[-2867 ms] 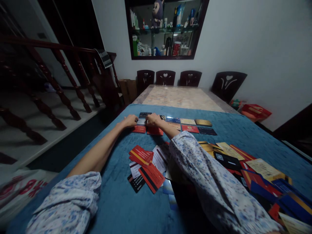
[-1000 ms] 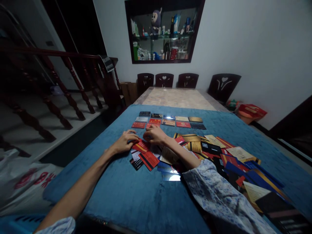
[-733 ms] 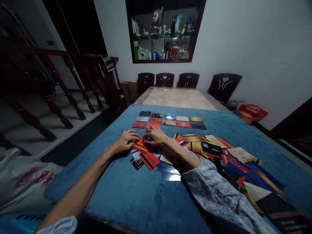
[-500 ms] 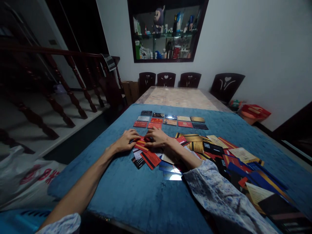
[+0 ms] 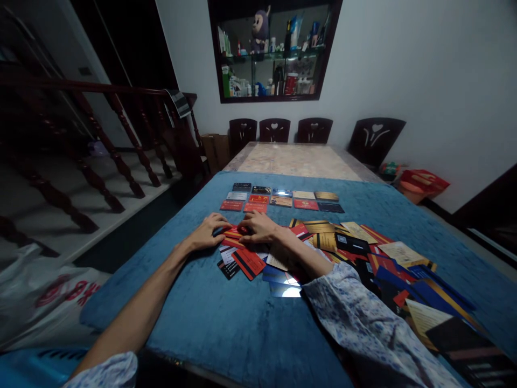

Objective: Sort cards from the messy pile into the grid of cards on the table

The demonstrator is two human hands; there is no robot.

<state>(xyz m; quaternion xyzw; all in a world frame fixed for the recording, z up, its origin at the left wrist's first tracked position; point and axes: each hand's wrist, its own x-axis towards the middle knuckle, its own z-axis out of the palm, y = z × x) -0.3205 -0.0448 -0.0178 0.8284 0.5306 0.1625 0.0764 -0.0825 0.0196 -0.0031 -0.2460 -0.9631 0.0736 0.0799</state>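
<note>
My left hand [image 5: 208,233] and my right hand [image 5: 259,228] rest side by side on a blue cloth [image 5: 226,328], fingers curled onto a red card with gold stripes [image 5: 233,235] between them. Both hands pinch that card at its edges. Under and beside it lies a small heap of red, white and black cards [image 5: 242,262]. Farther off, two neat rows of cards [image 5: 283,199] lie flat on the cloth. A large loose spread of cards [image 5: 388,264] covers the cloth to the right of my right forearm.
Beyond the cloth is the bare marble tabletop [image 5: 297,159] with dark chairs [image 5: 278,129] along the far side. A wooden stair railing [image 5: 100,118] runs on the left. A wall cabinet [image 5: 274,48] holds bottles. A white bag [image 5: 36,302] lies at lower left.
Both hands drew back from the far rows of cards to the near heap and closed on a red striped card; over the last second they shifted it only slightly.
</note>
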